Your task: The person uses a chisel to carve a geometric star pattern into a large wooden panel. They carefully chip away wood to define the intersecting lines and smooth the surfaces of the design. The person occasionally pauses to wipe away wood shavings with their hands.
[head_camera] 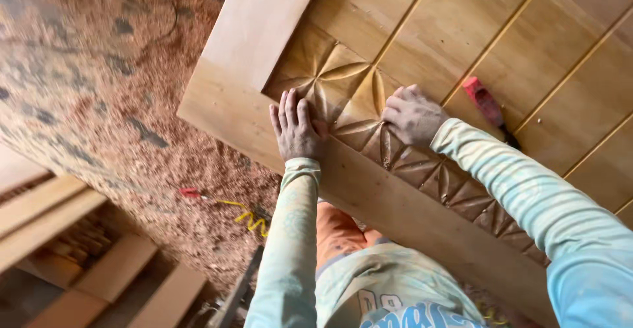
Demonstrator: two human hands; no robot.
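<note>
A large wooden door panel (pixel 264 31) lies flat across the upper right of the view, its near edge hanging over a floor thick with sawdust (pixel 119 104). A carved band (pixel 409 163) of fan-shaped and diamond facets runs diagonally along the panel's inner border, and both hands rest on it. The left hand (pixel 295 129) lies palm down at the carved corner, fingers straight and close together, pressed flat on the wood and grasping nothing; its forearm in a pale patterned sleeve rises straight from below. The right hand (pixel 412 114) sits just beside it, further along the band, knuckles up and fingers curled under against the carving; whether it holds anything beneath them cannot be told. Its arm reaches in from the lower right, bent across the panel. A red-handled tool (pixel 486 104) lies on the grooved boards just beyond the right wrist. On the floor lies a yellow coiled cord (pixel 247 217), near stacked timber (pixel 79 249) at lower left.
</note>
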